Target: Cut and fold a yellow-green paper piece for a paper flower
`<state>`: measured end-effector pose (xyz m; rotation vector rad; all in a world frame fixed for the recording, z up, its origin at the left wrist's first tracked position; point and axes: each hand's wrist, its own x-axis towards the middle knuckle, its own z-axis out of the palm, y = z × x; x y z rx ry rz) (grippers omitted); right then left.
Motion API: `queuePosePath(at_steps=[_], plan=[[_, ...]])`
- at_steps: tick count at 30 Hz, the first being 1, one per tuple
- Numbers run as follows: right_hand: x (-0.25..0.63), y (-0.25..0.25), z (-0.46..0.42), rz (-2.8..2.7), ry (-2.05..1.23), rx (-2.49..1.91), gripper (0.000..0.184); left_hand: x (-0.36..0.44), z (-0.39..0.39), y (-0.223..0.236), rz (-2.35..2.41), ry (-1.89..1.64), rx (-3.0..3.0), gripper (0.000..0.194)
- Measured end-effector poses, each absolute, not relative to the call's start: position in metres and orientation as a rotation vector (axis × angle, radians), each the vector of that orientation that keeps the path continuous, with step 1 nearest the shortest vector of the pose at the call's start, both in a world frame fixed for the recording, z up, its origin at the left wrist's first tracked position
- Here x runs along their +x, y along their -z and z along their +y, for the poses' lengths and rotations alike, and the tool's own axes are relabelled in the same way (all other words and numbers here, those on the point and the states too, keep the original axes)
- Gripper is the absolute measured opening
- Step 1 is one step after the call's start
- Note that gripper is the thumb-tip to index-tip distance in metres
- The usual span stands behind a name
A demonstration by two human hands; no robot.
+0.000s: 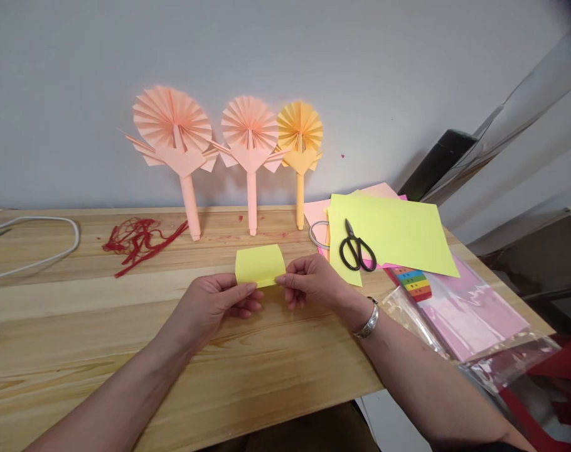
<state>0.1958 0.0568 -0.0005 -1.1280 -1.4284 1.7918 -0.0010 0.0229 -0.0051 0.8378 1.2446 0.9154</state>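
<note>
A small piece of yellow paper point(260, 263) is held up over the wooden table, its lower edge curled or folded toward me. My left hand point(219, 298) pinches its lower left corner between thumb and fingers. At the lower right corner, my right hand point(309, 282) grips the same paper, a silver bracelet on that wrist. Behind, three folded-paper fans lean on the wall: a large pink fan point(172, 119), a smaller pink fan point(250, 125) and an orange fan point(299, 125), each with a rolled handle.
Black-handled scissors point(356, 251) lie on yellow-green sheets point(393, 226) to the right. Near them is a plastic pack of pink paper point(474, 307). Tangled red string point(144, 242) and a white cable point(73, 235) lie left. The table's front edge point(314, 411) is close to me.
</note>
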Motion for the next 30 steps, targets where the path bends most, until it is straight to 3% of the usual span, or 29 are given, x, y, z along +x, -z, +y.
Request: queuePosePath(at_steps=[6,30], plan=[[0.1972,0.0018,0.0583,-1.431,-1.769,-1.12,0.032,-0.0018,0.0248,0.008,1.209,-0.98,0.785,0.017],[0.1986,0.0039,0.061,-1.401,-1.634,-1.033,0.026,-0.0046,0.0254,0.0089,1.259,-1.066,0.861,0.01]])
